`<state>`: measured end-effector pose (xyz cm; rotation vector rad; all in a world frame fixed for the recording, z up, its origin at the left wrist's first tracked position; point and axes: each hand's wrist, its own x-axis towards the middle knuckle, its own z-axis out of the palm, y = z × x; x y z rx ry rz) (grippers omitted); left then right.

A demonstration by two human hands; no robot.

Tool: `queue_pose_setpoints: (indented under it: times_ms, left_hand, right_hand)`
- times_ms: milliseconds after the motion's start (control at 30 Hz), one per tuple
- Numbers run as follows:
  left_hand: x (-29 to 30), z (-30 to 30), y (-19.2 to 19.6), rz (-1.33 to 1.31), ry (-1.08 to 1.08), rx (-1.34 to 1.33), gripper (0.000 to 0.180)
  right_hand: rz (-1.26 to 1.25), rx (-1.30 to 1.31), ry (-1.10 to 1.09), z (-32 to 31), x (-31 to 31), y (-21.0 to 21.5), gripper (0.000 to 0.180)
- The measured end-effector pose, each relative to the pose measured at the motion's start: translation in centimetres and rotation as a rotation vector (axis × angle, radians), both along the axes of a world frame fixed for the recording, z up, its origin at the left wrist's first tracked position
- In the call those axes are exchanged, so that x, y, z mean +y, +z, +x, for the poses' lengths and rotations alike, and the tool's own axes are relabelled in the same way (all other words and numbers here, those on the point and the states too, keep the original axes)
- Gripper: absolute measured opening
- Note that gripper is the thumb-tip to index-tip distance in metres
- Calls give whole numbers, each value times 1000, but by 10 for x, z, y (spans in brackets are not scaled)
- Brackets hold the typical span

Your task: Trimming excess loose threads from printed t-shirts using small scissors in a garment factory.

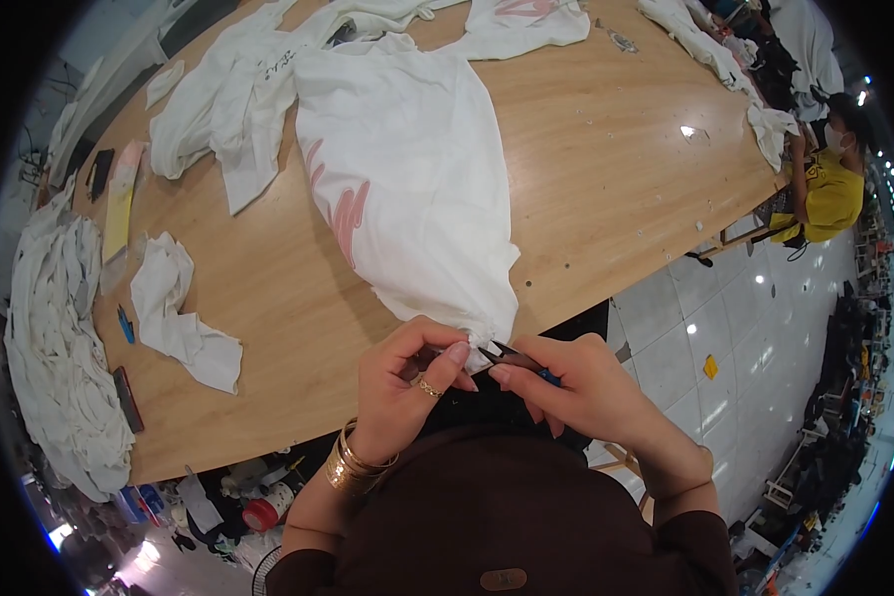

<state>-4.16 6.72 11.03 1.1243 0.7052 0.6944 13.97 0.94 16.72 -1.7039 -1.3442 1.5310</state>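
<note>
A white garment (417,169) with pink-red stroke-like markings along its left side stretches over the wooden table, its near end gathered at the table's front edge. My left hand (399,382) is closed on that bunched end, thumb and fingers pinching the cloth. In my right hand (591,389) is a pair of thread snips (515,360) with dark blades and a blue part showing by the fingers. The blade tips point left and meet the pinched fabric beside my left fingertips. Whether they touch a thread is too small to tell.
More white garments (233,114) lie at the back of the wooden table (606,189). At left are a heaped white cloth pile (60,348), a loose white piece (169,298), blue snips (126,324) and a dark flat object (127,399). A person in yellow (832,199) sits at the far right.
</note>
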Motion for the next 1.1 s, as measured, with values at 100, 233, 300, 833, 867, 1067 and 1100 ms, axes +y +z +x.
queue_pose_setpoints:
  times_ms: [100,233,300,833,867,1067,1100]
  left_hand:
    - [0,0,0,-31,-22,-2,10]
    - [-1,0,-2,-49,-36,-2,10]
    - [-2,0,-3,-29,-25,3,10]
    - [-3,-2,-6,-10,-55,-1,14]
    - [-3,-2,-6,-10,-55,-1,14]
    - [-4,0,-7,-32,-30,-48,16]
    - [-4,1,-5,-37,-33,-45,16]
  right_hand:
    - [-35,20,-32,0,2,3,22]
    - [-65,91,-70,0,2,3,23]
    - [-82,116,-75,1,2,5,23]
    - [-96,144,-118,2,2,4,25]
    - [-100,134,-138,2,2,4,25]
    - [-125,84,11,3,2,5,24]
    - [-126,84,9,3,2,4,24]
